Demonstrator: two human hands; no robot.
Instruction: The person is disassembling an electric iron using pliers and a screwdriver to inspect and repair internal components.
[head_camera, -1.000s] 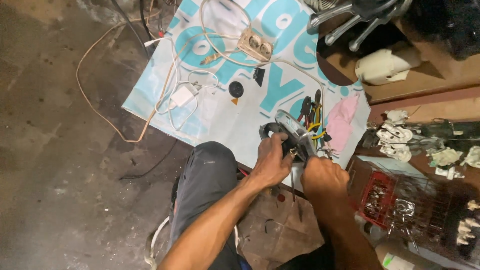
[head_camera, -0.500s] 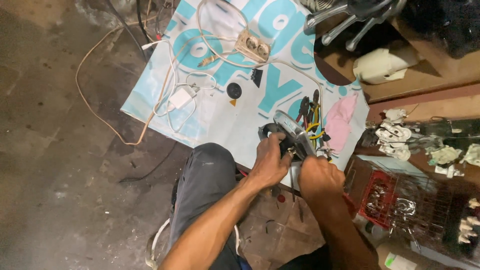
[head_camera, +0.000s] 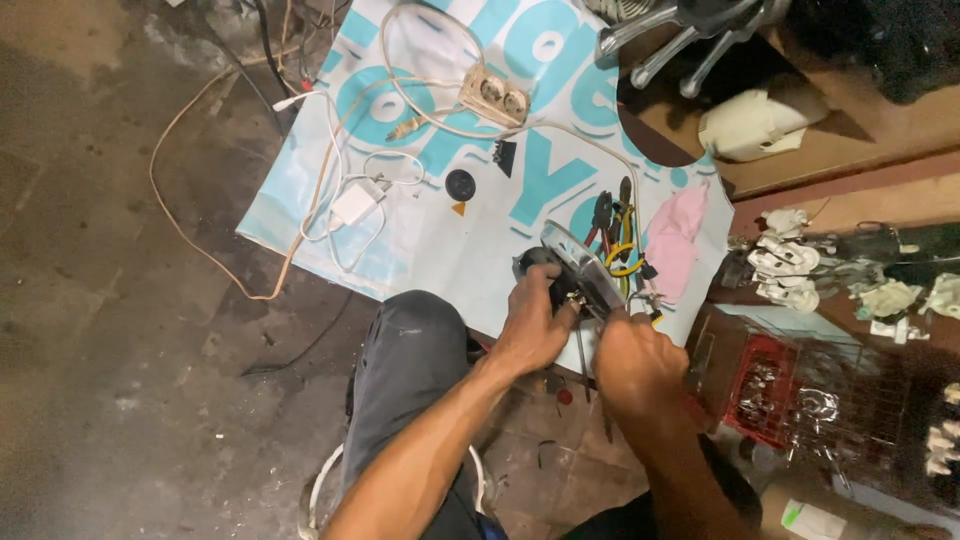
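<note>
Both hands (head_camera: 585, 345) grip a flat, shiny metal plate (head_camera: 580, 265).

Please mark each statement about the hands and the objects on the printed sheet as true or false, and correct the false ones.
1. The left hand grips a small dark part with a metal plate. True.
2. The pink cloth lies left of the white charger. False: it lies far to its right.
3. The double socket rests on the printed sheet. True.
4. The right hand rests on the red crate. False: it works at the metal plate.
</note>
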